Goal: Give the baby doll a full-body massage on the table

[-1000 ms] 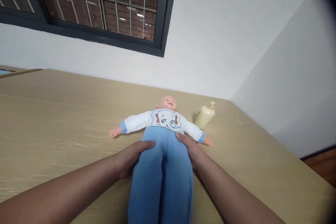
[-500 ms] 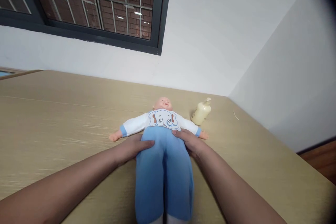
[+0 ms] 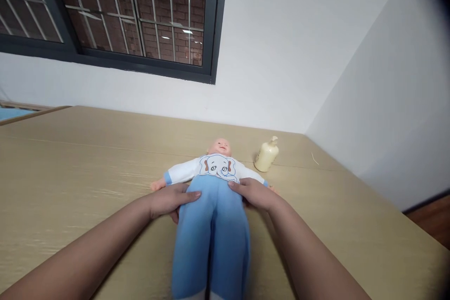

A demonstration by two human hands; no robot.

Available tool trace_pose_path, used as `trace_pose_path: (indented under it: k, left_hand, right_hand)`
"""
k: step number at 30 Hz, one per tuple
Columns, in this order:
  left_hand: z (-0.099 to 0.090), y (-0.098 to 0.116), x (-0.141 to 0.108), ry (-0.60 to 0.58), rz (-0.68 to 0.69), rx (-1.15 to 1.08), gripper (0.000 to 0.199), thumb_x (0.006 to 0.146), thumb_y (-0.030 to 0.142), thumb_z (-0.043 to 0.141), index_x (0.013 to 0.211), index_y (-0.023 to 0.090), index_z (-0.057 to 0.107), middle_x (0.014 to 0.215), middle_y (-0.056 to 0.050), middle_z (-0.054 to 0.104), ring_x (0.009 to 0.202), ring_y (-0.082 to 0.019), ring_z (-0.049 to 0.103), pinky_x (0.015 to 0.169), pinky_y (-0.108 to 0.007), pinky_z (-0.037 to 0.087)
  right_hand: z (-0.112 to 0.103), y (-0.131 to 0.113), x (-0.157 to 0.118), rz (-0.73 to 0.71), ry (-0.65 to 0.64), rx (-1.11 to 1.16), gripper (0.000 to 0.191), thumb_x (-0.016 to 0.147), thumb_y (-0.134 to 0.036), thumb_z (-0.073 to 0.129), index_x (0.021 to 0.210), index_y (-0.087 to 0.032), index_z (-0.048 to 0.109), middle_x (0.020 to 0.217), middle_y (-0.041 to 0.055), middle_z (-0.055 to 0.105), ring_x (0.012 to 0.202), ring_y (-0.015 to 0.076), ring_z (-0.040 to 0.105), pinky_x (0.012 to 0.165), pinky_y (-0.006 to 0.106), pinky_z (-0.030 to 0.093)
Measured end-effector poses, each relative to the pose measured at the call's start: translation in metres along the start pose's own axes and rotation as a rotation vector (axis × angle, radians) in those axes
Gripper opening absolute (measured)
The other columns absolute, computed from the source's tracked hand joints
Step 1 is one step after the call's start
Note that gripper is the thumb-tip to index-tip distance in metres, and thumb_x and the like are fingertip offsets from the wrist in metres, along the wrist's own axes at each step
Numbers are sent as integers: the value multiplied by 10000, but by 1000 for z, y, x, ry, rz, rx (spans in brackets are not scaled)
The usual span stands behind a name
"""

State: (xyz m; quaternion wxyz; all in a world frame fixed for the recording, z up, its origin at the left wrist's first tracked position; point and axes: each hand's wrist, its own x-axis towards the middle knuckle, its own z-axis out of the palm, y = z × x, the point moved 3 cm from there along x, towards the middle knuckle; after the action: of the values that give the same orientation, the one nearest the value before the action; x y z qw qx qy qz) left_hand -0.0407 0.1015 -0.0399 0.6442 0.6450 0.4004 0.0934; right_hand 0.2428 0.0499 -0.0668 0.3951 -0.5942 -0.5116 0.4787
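A baby doll (image 3: 213,215) in a white top with an elephant print and light blue trousers lies face up, its head away from me and its arms spread. My left hand (image 3: 176,200) grips its hip from the left, thumb on top of the trousers and fingers partly hidden underneath. On the other side my right hand (image 3: 253,192) holds the waist, with the thumb near the lower edge of the elephant print and most fingers out of sight. The doll's legs reach toward me past the bottom of the view.
A pale yellow pump bottle (image 3: 267,155) stands beyond the doll's arm on the right. The wooden table (image 3: 87,159) meets a white wall (image 3: 274,56) at the back. A thin pale strip (image 3: 315,158) lies near the right edge. Above is a barred window (image 3: 140,14).
The view has tilted slightly up. The doll's legs sit a little further left in view, and both hands keep their hold on its hips and waist.
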Motion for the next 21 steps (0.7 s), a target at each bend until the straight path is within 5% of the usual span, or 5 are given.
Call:
trace_pose_path:
  k: [5,10,15,21]
  left_hand:
    - [-19,5,0,227,17,230,563,775,742,634,647,195,591,532,-38,579,470,-182,531,437,-257,366]
    - [-35,40,13,621,313,238,365,826,539,658,700,198,634,643,-3,591,608,-172,507,555,-259,348]
    - [-36,81,70,717,386,-109,309,765,504,702,765,200,648,865,-55,659,856,-255,594,726,-325,425]
    - [-34,101,159,702,372,-346,495,795,648,638,1018,207,646,1192,-162,635,1085,-354,592,855,-438,449]
  right_hand:
    - [-12,-31,-12,-55,152,-413,474,755,-703,693,708,-233,657,724,34,681,665,206,581,596,318,389]
    - [-17,-50,6,-152,341,-337,440,824,-677,617,903,-252,698,799,25,693,745,216,616,669,331,434]
    - [-25,-50,61,-185,439,59,453,749,-540,715,1107,-265,670,1011,49,709,938,239,639,804,356,501]
    - [-25,-52,124,-174,487,142,504,812,-619,549,1170,-268,594,1154,72,665,947,220,630,758,336,522]
